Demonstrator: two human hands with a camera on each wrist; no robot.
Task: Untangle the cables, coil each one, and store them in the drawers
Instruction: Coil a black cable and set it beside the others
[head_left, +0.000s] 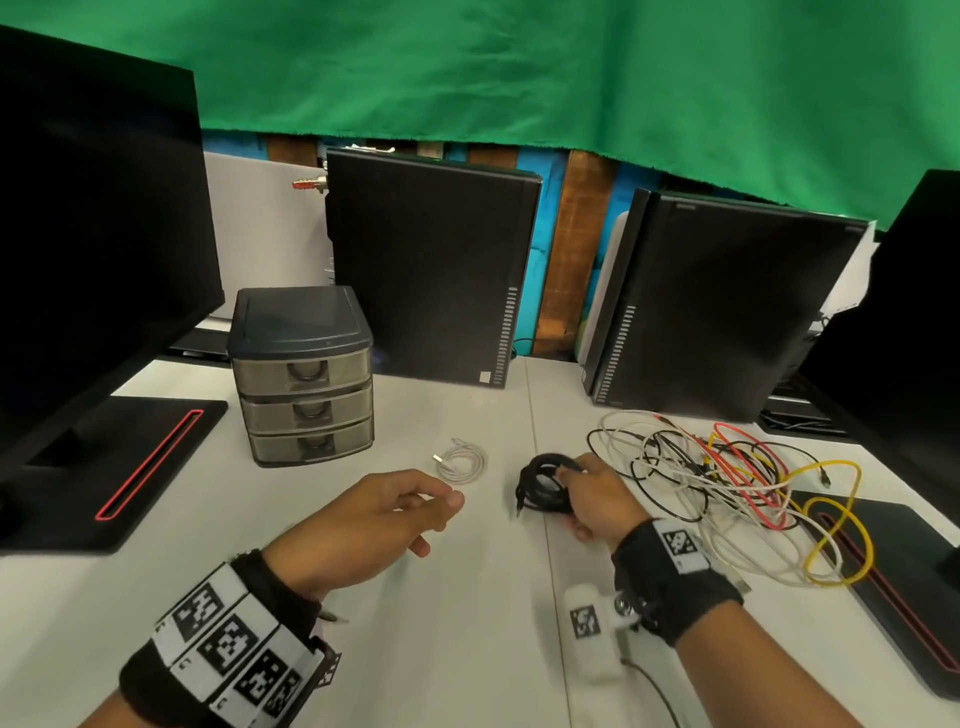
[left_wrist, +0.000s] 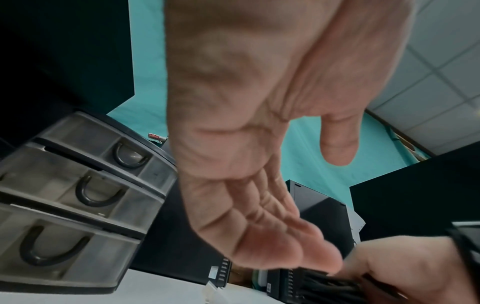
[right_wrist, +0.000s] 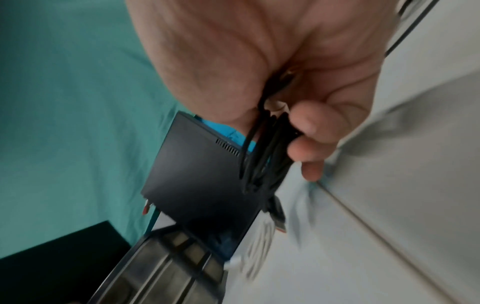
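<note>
My right hand (head_left: 587, 499) grips a coiled black cable (head_left: 543, 483) just above the white table; in the right wrist view its fingers (right_wrist: 309, 127) curl round the black loops (right_wrist: 262, 156). My left hand (head_left: 410, 506) hovers to the left of it with relaxed fingers and holds nothing; its bare palm (left_wrist: 233, 205) shows in the left wrist view. A small coiled white cable (head_left: 462, 461) lies on the table ahead of the left hand. A tangle of white, black, red and yellow cables (head_left: 737, 483) lies to the right. The grey three-drawer unit (head_left: 306, 379) stands at the left, all drawers closed.
Two black computer cases (head_left: 431, 265) (head_left: 727, 306) stand at the back of the table (head_left: 441, 623). Monitors with black bases (head_left: 130, 467) (head_left: 893, 582) flank both sides; part of the tangle lies over the right base. A green cloth hangs behind.
</note>
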